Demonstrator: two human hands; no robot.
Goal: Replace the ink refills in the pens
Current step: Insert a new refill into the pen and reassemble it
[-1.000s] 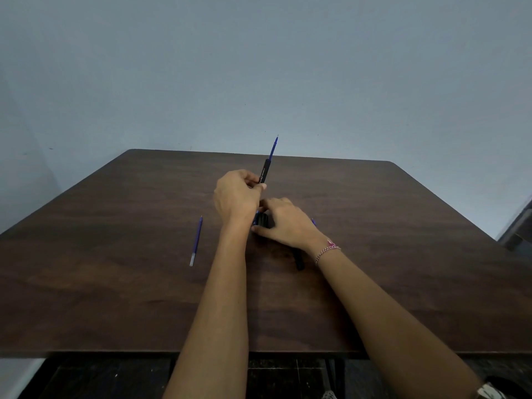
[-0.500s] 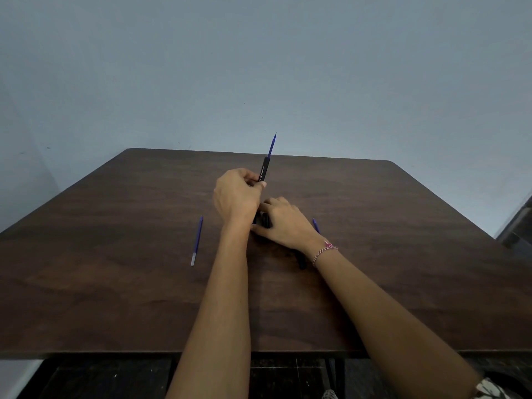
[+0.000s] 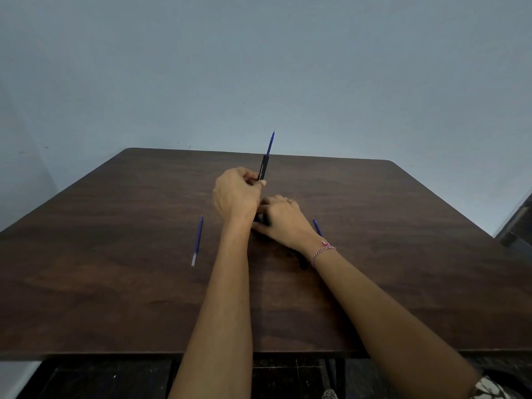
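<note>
At a dark wooden table [image 3: 115, 283], my left hand [image 3: 236, 194] holds a black pen barrel [image 3: 263, 167] upright. Its fingers and thumb are curled round the lower end, and a blue refill [image 3: 270, 144] stands out of the top, well short of seated. My right hand [image 3: 283, 223], a bracelet [image 3: 322, 250] at the wrist, lies low on the table just beside the left wrist. Its fingers are bent over a black pen part [image 3: 262, 220]; whether they pinch it or merely cover it I cannot tell. A loose refill [image 3: 197, 240] lies on the table to the left of my arms, apart from both hands. A second refill [image 3: 317, 226] shows just beyond my right wrist, and the end of another black piece [image 3: 302, 264] pokes out from under that wrist. By my reading the job is in its middle: one pen is open with a refill partway in the barrel, which needs pushing home and closing up. Which of the refills lying loose are spent and which are fresh the view does not show, nor how many pens are left to do.
</note>
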